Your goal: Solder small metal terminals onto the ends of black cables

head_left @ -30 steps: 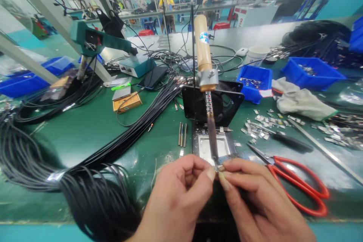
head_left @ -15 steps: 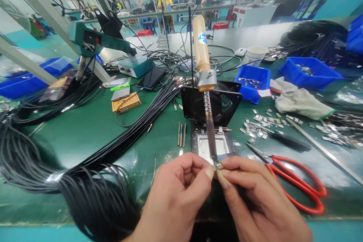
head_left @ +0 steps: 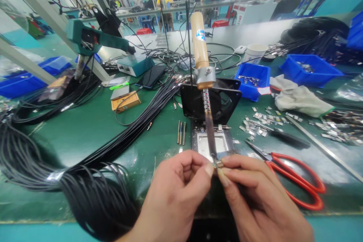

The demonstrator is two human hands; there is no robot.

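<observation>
At the tip of a soldering iron (head_left: 210,132) clamped upright with its wooden handle on top, my two hands meet. My left hand (head_left: 181,189) is pinched; whatever lies between its thumb and forefinger is too small to name. My right hand (head_left: 255,189) pinches a small metal connector (head_left: 219,164) right beside the tip. A black fan (head_left: 210,102) stands behind the iron, and a metal tray (head_left: 212,143) lies under it.
Red-handled scissors (head_left: 297,177) lie right of my right hand. A thick bundle of black cables (head_left: 99,196) fills the left. Blue bins (head_left: 309,72), loose metal pieces and a glove (head_left: 300,100) are at the right. People stand in the background.
The view has shifted very slightly. A little more of the metal piece shows between my fingertips; my hands otherwise keep the same pinch at the iron tip.
</observation>
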